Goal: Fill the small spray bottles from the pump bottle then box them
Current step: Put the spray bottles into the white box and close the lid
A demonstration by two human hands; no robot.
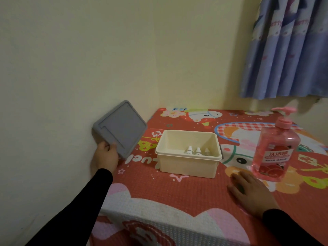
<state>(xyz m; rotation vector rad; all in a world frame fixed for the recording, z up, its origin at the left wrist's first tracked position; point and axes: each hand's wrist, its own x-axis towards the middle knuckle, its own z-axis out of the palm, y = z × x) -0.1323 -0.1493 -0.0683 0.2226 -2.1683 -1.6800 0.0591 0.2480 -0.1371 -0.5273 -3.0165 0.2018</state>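
Lid (pixel 120 127) off, gripped at its lower corner by left hand (pixel 106 156), thumb over the top face, fingers curled behind; tilted, held against the wall (pixel 71 68) at the left edge of the table (pixel 159 189). Box (pixel 188 153) open, mid-table, long axis running left-right. Small spray bottles (pixel 197 150) upright inside, lined along the near wall toward the right end; looks like three, though third is dim and half hidden by the rim. Right hand (pixel 248 189) flat on the table, fingers straight and slightly spread, holding nothing. Key relation: bottles forward and left of the right hand, box's near wall between; reach goes up over the rim then down. Right hand clearly nearer and free; left busy with lid. Pump bottle (pixel 276 148) upright just forward-right of the right hand, near box's right end, spout pointing left toward box. Likely next: park lid, lift bottles out with right hand toward the pump. No filling done yet, judging by layout.
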